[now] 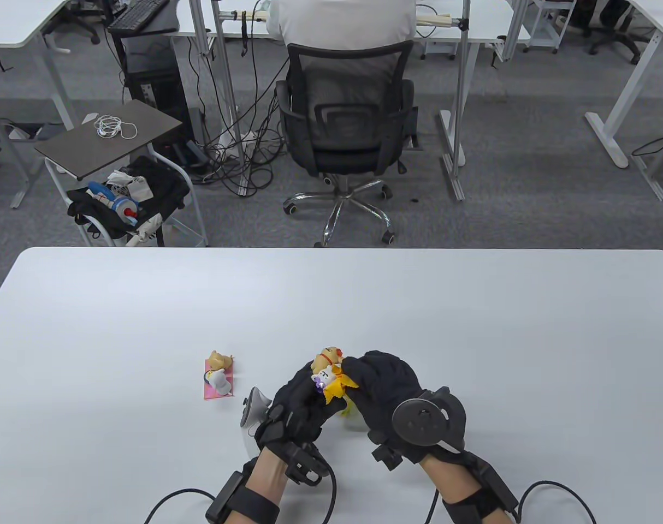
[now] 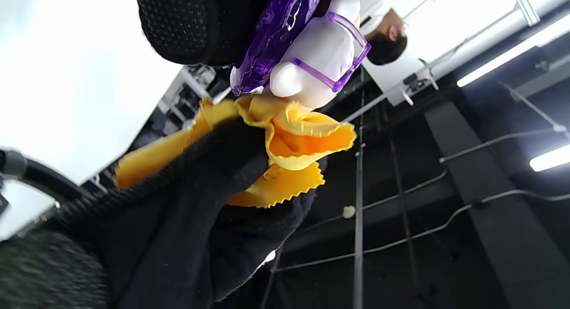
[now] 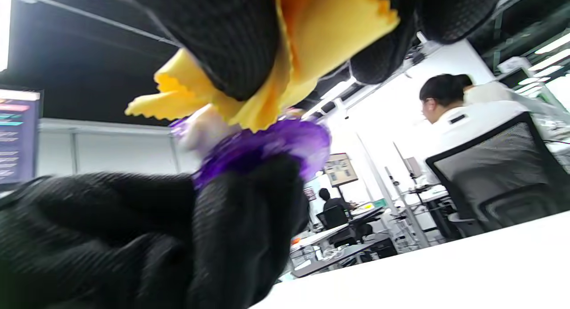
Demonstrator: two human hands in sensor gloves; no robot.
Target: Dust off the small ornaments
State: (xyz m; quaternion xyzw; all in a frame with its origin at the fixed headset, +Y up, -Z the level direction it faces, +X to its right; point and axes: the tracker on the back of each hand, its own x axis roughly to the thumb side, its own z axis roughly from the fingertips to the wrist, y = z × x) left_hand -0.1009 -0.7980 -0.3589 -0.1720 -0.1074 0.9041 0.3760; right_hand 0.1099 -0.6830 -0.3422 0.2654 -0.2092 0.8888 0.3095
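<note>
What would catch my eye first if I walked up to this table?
Two black-gloved hands meet near the table's front edge: the left hand holds up a small figurine on a purple base while the right hand presses a yellow cloth to it. Another figurine on a pink base waits to their left.

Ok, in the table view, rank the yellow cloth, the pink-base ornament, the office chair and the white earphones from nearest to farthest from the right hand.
1. Yellow cloth: gripped in the right hand itself.
2. Pink-base ornament: on the table, to the left.
3. Office chair: beyond the table's far edge.
4. White earphones: on the side cart, far left.
</note>
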